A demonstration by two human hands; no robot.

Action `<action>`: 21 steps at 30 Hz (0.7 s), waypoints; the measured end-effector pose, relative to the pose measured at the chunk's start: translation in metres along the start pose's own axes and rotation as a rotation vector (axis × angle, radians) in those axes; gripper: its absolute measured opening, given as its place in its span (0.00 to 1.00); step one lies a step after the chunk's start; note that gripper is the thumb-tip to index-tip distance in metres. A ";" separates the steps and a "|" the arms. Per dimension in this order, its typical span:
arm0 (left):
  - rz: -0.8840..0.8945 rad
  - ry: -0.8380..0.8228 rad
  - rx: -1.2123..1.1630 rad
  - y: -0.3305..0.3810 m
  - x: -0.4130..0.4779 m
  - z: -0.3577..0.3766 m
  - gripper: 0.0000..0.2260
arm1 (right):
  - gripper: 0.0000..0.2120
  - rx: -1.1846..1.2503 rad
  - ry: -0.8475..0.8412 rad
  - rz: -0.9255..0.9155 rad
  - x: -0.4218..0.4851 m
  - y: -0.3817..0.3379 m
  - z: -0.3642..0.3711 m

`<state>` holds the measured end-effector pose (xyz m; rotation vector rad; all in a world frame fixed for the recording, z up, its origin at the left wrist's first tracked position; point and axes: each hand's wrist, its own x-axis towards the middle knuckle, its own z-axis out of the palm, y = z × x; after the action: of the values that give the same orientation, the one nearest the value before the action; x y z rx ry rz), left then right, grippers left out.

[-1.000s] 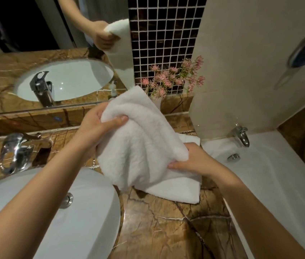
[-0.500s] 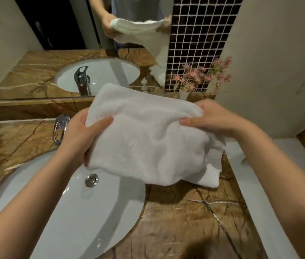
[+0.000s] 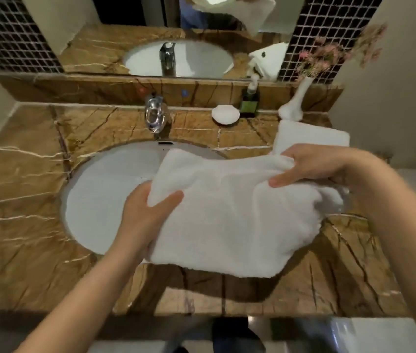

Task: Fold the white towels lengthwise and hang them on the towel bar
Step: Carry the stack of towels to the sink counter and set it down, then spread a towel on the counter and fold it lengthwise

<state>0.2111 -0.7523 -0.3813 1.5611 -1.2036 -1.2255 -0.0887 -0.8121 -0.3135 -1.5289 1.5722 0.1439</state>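
A white towel (image 3: pixel 230 215) hangs in the air above the brown marble counter, stretched between both hands. My left hand (image 3: pixel 143 212) grips its left edge with the thumb on top, over the right part of the sink. My right hand (image 3: pixel 314 166) pinches its upper right corner, thumb on the front. The towel's lower edge droops toward the counter. A second white towel (image 3: pixel 311 136) lies folded on the counter at the back right, behind my right hand. No towel bar is in view.
The oval white sink (image 3: pixel 110 189) sits in the marble counter (image 3: pixel 23 200), with a chrome tap (image 3: pixel 154 118) behind it. A white soap dish (image 3: pixel 225 114), a dark green pump bottle (image 3: pixel 249 100) and a white vase of pink flowers (image 3: pixel 295 103) stand along the back ledge below the mirror (image 3: pixel 176 34).
The view has pulled back and swung left, so the whole sink shows. Both hands have lowered the towel and spread it wider between them.
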 end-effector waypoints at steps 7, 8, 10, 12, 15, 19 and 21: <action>-0.042 0.035 0.119 -0.082 -0.031 -0.003 0.08 | 0.22 -0.168 -0.061 0.141 0.034 0.008 0.090; -0.027 0.048 0.137 -0.092 -0.032 -0.004 0.08 | 0.23 -0.164 -0.054 0.145 0.040 0.010 0.100; 0.014 0.075 0.178 -0.107 -0.035 -0.006 0.06 | 0.21 -0.170 0.002 0.150 0.050 0.015 0.122; 0.035 0.093 0.228 -0.121 -0.038 -0.011 0.03 | 0.18 -0.197 0.077 0.124 0.056 0.021 0.145; 0.017 0.123 0.283 -0.142 -0.042 -0.021 0.03 | 0.17 -0.090 0.123 0.044 0.054 0.029 0.162; 0.022 0.175 0.364 -0.148 -0.048 -0.021 0.03 | 0.24 -0.088 0.003 -0.013 0.038 0.036 0.150; 0.035 0.202 0.407 -0.144 -0.050 -0.018 0.02 | 0.23 -0.209 -0.011 -0.004 0.033 0.043 0.142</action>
<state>0.2533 -0.6698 -0.5043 1.8964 -1.3976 -0.8069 -0.0467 -0.7364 -0.4385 -1.6883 1.5844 0.3231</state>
